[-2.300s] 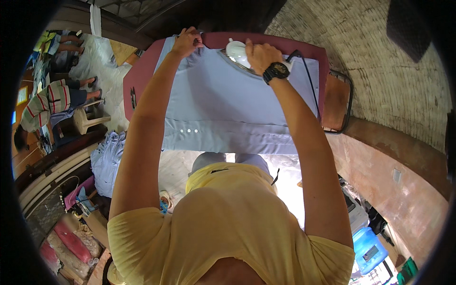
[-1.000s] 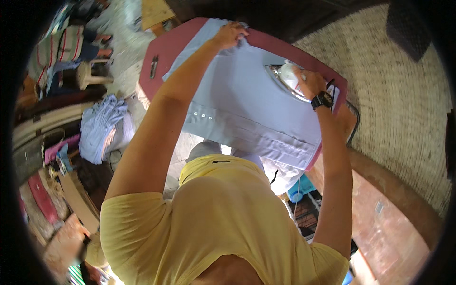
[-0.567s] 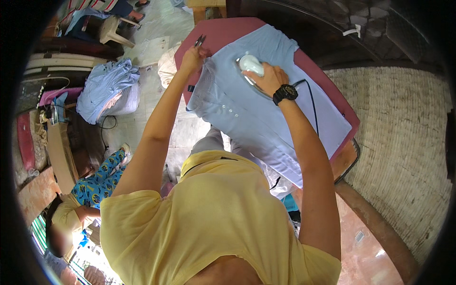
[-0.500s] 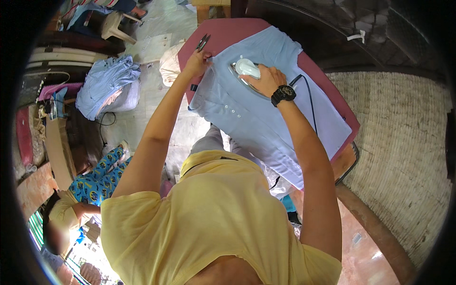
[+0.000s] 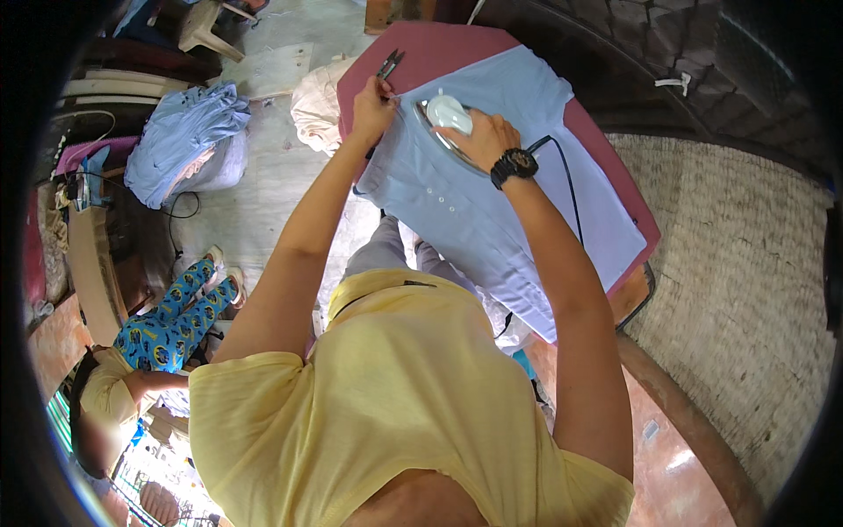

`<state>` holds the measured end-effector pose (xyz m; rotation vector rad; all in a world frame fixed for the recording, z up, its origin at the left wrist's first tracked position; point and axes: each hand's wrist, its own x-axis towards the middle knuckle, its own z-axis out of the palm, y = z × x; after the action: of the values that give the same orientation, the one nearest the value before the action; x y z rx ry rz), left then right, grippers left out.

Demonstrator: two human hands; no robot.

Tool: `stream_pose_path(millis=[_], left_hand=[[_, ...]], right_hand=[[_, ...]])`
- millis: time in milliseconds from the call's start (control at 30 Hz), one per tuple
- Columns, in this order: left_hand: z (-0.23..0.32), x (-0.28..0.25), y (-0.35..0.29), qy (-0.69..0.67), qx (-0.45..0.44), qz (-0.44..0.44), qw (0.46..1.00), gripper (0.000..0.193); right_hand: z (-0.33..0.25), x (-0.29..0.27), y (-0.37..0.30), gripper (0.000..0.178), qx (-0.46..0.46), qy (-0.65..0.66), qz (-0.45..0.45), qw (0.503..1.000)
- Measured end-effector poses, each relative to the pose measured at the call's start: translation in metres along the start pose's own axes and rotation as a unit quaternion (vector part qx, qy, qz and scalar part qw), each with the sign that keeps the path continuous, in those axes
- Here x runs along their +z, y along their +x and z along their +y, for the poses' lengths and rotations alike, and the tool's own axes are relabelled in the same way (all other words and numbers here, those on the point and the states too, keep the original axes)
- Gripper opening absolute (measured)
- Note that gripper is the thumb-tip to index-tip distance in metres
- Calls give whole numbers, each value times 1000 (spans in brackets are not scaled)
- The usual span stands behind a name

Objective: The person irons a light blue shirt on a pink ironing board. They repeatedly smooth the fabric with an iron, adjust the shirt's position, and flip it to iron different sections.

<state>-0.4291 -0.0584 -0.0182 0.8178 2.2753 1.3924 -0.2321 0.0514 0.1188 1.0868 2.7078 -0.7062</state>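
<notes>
A light blue shirt (image 5: 474, 206) with small white buttons lies spread over a maroon-topped ironing board (image 5: 439, 48) in front of me. My right hand (image 5: 490, 142), with a black watch on the wrist, grips a white-topped clothes iron (image 5: 449, 114) that rests on the shirt. At the board's left side, my left hand (image 5: 374, 107) pinches the shirt's edge with bent fingers. Thread snips (image 5: 391, 63) lie on the maroon cover just beyond those fingers. The iron's black cord (image 5: 571, 180) loops back over the cloth on the right.
Blue folded clothes (image 5: 189, 145) are heaped to the left, and pale cloth (image 5: 318, 105) hangs beside the board. A person in patterned blue trousers (image 5: 176, 321) is at the lower left. A plastic stool (image 5: 209, 31) stands far left; a ribbed mat (image 5: 729, 290) lies right.
The iron has slid a little to the left over the shirt under my right hand. My left hand has moved slightly forward along the cloth's edge. The whole view has shifted slightly.
</notes>
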Motion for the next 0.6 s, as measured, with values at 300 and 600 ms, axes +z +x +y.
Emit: stream_pose_path(millis=[300,600], left_hand=[[-9,-3,3,79,60,-34,995,24],[25,-8,-21,172,151,-31,973,22]], right_hand=[[13,14,-38,71,-20,13,14,1000],[162,-3,-181,65,94,-18,38,995]])
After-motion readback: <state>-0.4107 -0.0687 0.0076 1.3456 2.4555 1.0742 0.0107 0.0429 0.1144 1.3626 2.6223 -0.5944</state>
